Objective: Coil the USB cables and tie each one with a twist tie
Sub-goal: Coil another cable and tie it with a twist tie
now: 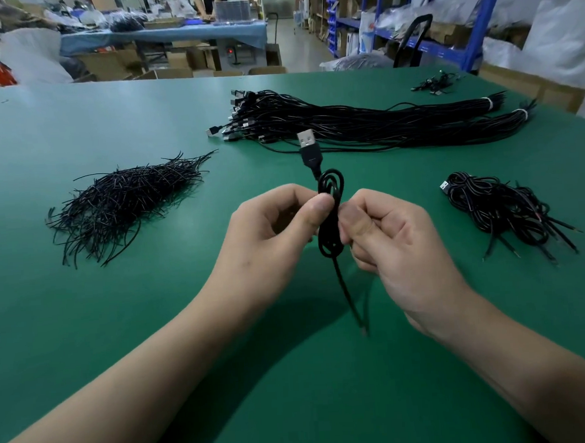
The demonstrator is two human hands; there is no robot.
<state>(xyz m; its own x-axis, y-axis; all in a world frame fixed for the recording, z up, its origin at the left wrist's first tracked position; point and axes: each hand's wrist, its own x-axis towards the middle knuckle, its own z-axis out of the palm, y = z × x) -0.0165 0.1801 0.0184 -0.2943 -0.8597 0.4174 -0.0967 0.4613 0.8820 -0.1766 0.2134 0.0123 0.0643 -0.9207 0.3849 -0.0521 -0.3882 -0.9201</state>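
A black USB cable (330, 219) wound into a narrow coil hangs above the green table (86, 316). Its silver plug (306, 140) points up and away, and a loose tail drops toward me. My left hand (271, 229) pinches the coil's middle between thumb and fingers. My right hand (387, 236) pinches the same spot from the other side, fingers curled. A twist tie at the pinch is hidden by the fingers. A heap of black twist ties (124, 203) lies at the left. A long bundle of uncoiled USB cables (364, 122) lies beyond my hands.
A small pile of coiled cables (507, 210) sits at the right. A few loose bits (434, 84) lie at the far right corner. Beyond the table stand cardboard boxes, blue shelving (477, 22), white bags and another person at a blue bench (159, 33).
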